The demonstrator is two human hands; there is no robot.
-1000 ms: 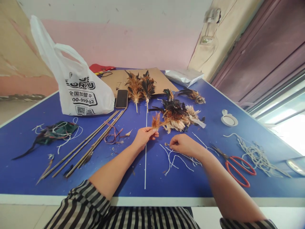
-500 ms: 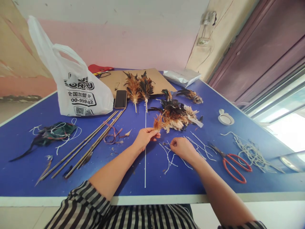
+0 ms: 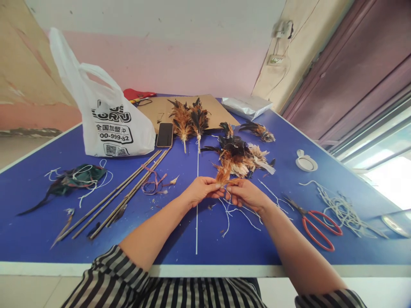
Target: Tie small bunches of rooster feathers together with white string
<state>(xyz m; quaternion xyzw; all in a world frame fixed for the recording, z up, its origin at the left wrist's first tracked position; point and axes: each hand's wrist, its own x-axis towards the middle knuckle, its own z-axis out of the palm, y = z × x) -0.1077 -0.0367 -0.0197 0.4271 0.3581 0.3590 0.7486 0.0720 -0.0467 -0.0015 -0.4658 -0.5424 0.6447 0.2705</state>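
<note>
My left hand (image 3: 205, 188) is closed in a pinch around the base of a small bunch of orange-brown feathers (image 3: 224, 171), whose tips point away from me. My right hand (image 3: 245, 194) has come up against the bunch from the right, its thumb and fingers pinched together at the quills. A piece of white string (image 3: 228, 196) shows at its fingertips; the fingers partly hide it. Below both hands, several cut white strings (image 3: 227, 222) lie on the blue table (image 3: 173, 244). Just beyond the hands is a pile of black, brown and cream feathers (image 3: 239, 156).
Two tied feather bundles (image 3: 183, 124) lie by a phone (image 3: 165, 135). Thin sticks (image 3: 105, 196) and a white plastic bag (image 3: 115, 124) are on the left. To the right are red-handled scissors (image 3: 321, 222), tangled string (image 3: 343, 209) and a tape roll (image 3: 306, 162).
My right hand has moved from above the loose strings up and left to the feather bunch, meeting my left hand. The left hand has shifted slightly right, still pinching the feathers.
</note>
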